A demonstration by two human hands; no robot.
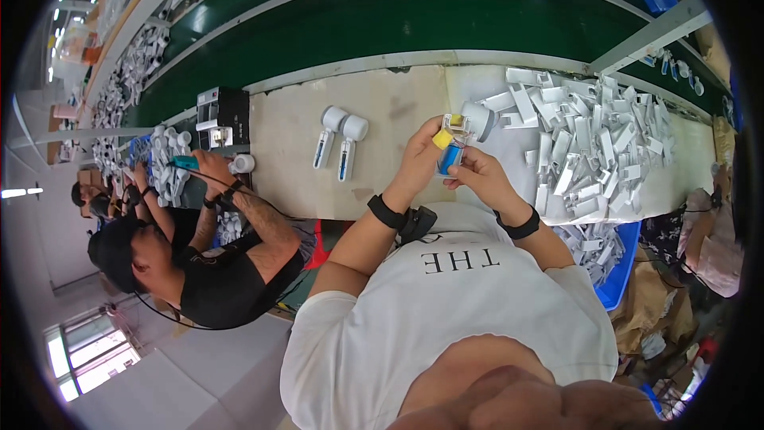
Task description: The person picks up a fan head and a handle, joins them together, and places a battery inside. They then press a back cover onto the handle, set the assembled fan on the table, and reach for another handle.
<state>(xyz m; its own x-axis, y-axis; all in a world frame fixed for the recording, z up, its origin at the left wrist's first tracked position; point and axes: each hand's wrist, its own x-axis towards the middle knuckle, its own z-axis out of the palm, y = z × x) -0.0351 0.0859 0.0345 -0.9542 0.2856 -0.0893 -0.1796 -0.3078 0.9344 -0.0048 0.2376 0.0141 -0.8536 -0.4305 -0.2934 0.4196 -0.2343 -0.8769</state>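
Observation:
In front of my chest, both hands are closed on a white handheld device with a round head (477, 121). Its handle is uncovered, showing a blue cylinder, probably a battery (450, 157), and a yellow piece (442, 140). My left hand (418, 158) grips the handle from the left side. From the right, my right hand (481, 175) pinches the handle's lower end between thumb and fingers. Two similar white devices (324, 142) lie side by side on the pale worktable (278, 183), left of my hands. Parts of the held device are hidden by my fingers.
A heap of white plastic shells (597, 140) covers the table's right side. Below it stands a blue bin (625, 267) of similar parts. A green conveyor belt (414, 20) runs behind the table. At left, a person (215, 283) holds a teal tool (185, 162) near a black machine (223, 116).

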